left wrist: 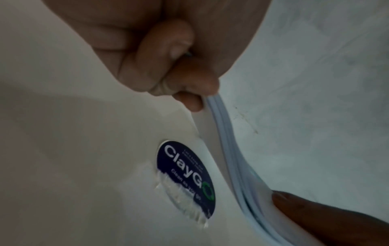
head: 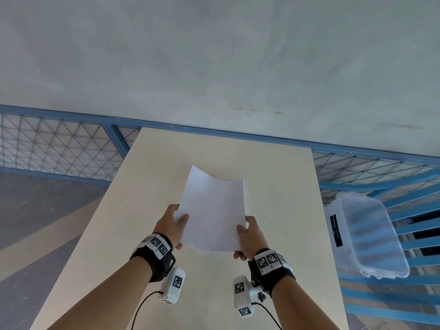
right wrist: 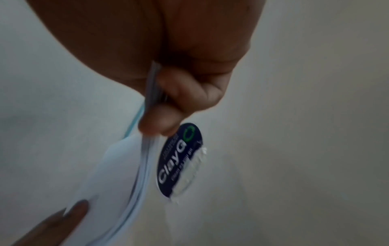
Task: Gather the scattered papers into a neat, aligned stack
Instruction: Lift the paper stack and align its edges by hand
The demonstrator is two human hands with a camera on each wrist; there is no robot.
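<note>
Above the table point(head: 147, 186), well off its top: a stack of white papers point(head: 214, 210), held up by both hands. Left hand point(head: 172, 226) on the left edge, thumb point(head: 182, 220) flat on top, fingers curled under, pinching the sheets. Right hand point(head: 248, 236) on the right edge, near the near corner, thumb point(head: 241, 231) on top, fingers bent below, pinching too. Far edge of the papers bowed, with the far left corner up high. Sheets lined up fairly well, only thin edges showing.

From the left wrist: curled fingers point(left wrist: 155, 66) tight on the paper edge point(left wrist: 227, 141), several sheets seen side on, and the tip of a finger of the other hand point(left wrist: 294, 206) pressed on the sheets at the lower right. Round dark blue sticker point(left wrist: 186, 178) on the table below, partly peeled.

From the right wrist: blurry, yet fingers point(right wrist: 179, 103) closed on the sheets point(right wrist: 118, 174), the same sticker point(right wrist: 180, 158) just beside them.

Off to the right of the table: a clear plastic bin point(head: 366, 236) on a blue slatted bench point(head: 423, 225). Far off: a blue wire fence point(head: 59, 144) and a grey wall point(head: 214, 55).
</note>
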